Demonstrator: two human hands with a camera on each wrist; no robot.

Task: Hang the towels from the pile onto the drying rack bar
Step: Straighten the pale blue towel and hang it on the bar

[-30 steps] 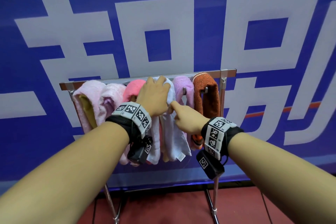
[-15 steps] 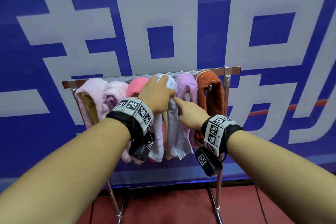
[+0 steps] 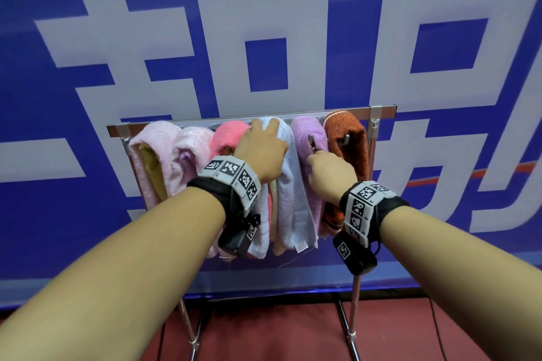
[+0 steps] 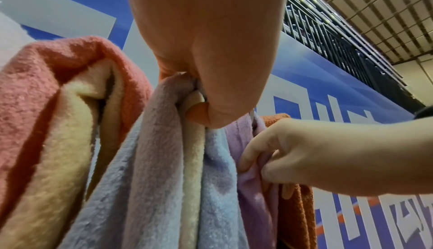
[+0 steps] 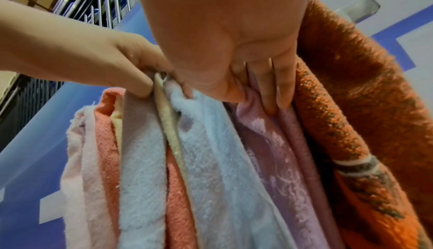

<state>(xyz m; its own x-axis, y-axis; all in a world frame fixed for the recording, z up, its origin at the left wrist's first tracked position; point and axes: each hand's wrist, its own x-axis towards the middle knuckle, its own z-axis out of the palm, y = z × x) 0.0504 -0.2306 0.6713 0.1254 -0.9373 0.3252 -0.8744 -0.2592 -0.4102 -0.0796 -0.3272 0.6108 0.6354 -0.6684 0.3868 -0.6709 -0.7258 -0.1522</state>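
- Head view: a drying rack bar [image 3: 384, 111] runs left to right in front of a blue banner [image 3: 176, 23], with towels hung side by side along it. From the left: two pale pink towels [image 3: 164, 138], a bright pink towel [image 3: 227, 135], a light blue towel [image 3: 286, 184], a lilac towel [image 3: 308, 132] and an orange towel [image 3: 347, 132] at the far right. The left hand [image 3: 259, 152] lies over the top of the light blue towel; the right hand [image 3: 330, 176] is at the lilac towel
- Left wrist view: the left hand [image 4: 203, 49] has thumb and fingers pinched on the gathered light blue towel [image 4: 211, 188] near its top. The right hand [image 4: 316, 156] pinches a fold of the lilac towel [image 4: 250, 197]
- Right wrist view: the right hand's fingers [image 5: 269, 86] lie close together, pressed into the lilac towel [image 5: 269, 151], probably with the thumb opposite. The orange towel [image 5: 351, 95] hangs just to the right
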